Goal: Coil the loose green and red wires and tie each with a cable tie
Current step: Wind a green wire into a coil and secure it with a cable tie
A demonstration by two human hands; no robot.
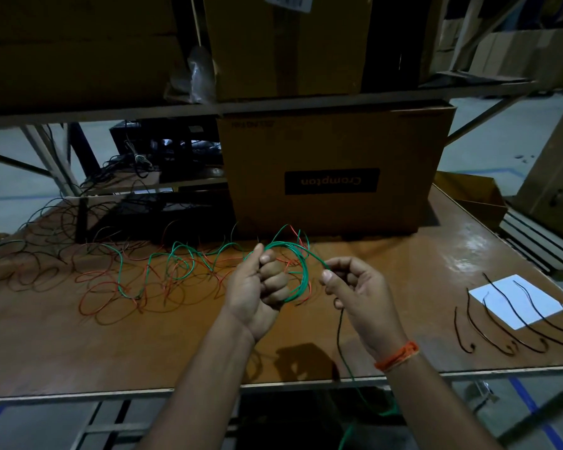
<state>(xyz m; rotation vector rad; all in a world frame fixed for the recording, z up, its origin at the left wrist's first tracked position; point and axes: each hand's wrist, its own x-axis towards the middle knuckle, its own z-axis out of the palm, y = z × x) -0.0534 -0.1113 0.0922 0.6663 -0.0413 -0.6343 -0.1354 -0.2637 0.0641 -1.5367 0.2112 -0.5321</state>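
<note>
From my head camera, my left hand (263, 287) is curled into a fist round the green coil (301, 274), thumb up against the top of the loops and fingers folded over their left side. The coil stands roughly upright above the middle of the table (420, 287), its ring facing me, its loops arching from my left fist over to my right hand. A strand of red wire (308, 289) runs along the coil's right side.

My right hand (355, 287) is half closed, thumb and forefinger pinching the green wire just where it leaves the coil; the other fingers are loosely curled. From that pinch the green tail (340, 339) drops straight down, passes the table's near edge and trails off below it.

Behind and left of my hands, loose green and red wires (163, 271) sprawl in a tangle, their run lying left to right across the table's middle toward its left edge, with dark wires (46, 235) beyond them at the far left.

Near the right edge lie black cable ties (501, 319), side by side, some across a white sheet (517, 302). A cardboard box (332, 170) stands at the far edge
</note>
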